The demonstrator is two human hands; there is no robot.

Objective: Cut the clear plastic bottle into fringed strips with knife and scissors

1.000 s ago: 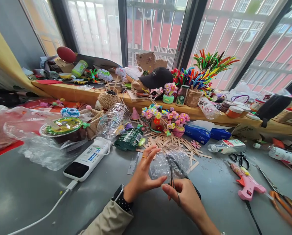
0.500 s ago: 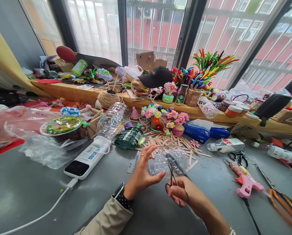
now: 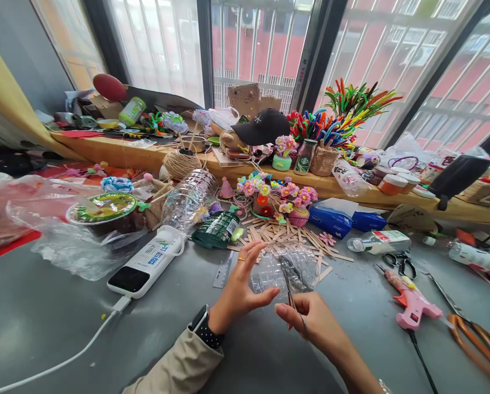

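A clear ribbed plastic bottle piece [image 3: 265, 271] is in front of me, lying towards the popsicle sticks [image 3: 277, 232]. My left hand [image 3: 238, 293] grips its near left side, thumb below and fingers curved over the top. In my right hand [image 3: 310, 317] is a pair of small scissors [image 3: 289, 287], their blades at the plastic. The scissors' handles are partly hidden by my fingers. A green cut bottle piece [image 3: 215, 229] and a clear ruler [image 3: 223, 269] are close to my left hand.
A white power bank [image 3: 146, 265] with a cable lies left. On the right are a pink glue gun [image 3: 413, 301], black pliers [image 3: 401, 264], large scissors [image 3: 470, 328] and a clear bottle [image 3: 378, 242]. Craft flowers [image 3: 275, 194] and a cluttered ledge line the back.
My right hand has turned, and the scissors' handles have come closer together. The bottle piece has shifted slightly in my left hand, which stays in nearly the same place.
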